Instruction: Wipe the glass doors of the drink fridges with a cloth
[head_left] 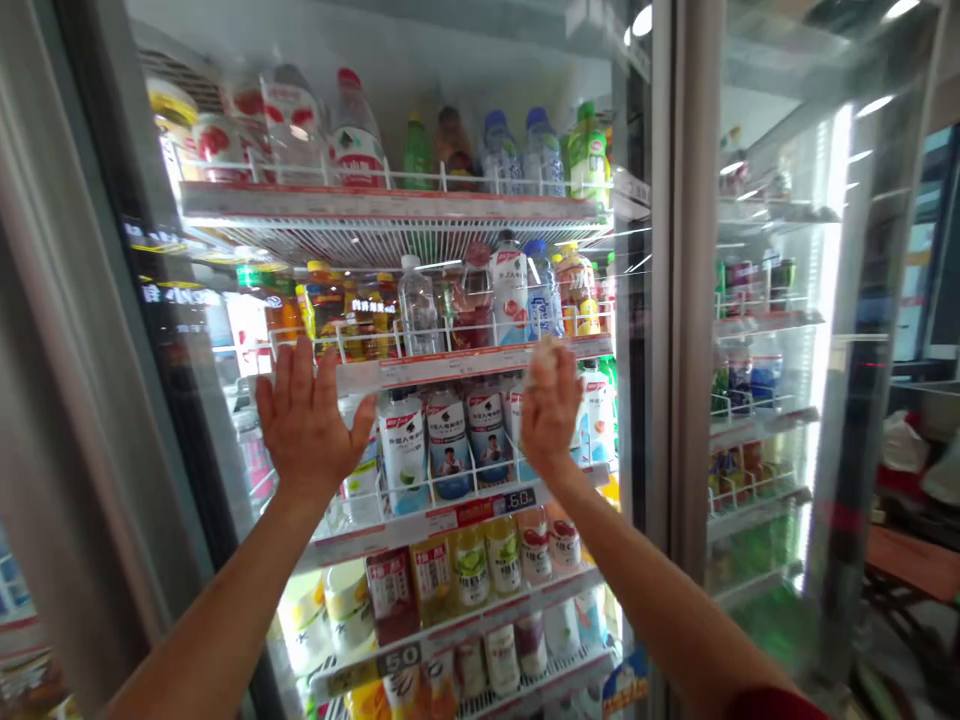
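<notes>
My left hand [311,415] is raised with its fingers spread and its palm toward the glass door [420,45] of a drinks fridge. It holds nothing; whether the palm touches the glass I cannot tell. At about the same height to the right, my right hand [551,420] is closed on a pale crumpled cloth [546,362], blurred and mostly covered by the fingers. It too is at or near the glass. Behind the hands, white-labelled bottles [448,440] stand on a middle shelf.
More shelves hold bottles, including a red-capped bottle [356,130] at the top. A metal door frame [686,300] separates this glass from a second fridge section [765,430] with drinks. A dark edge [142,400] runs down the left side.
</notes>
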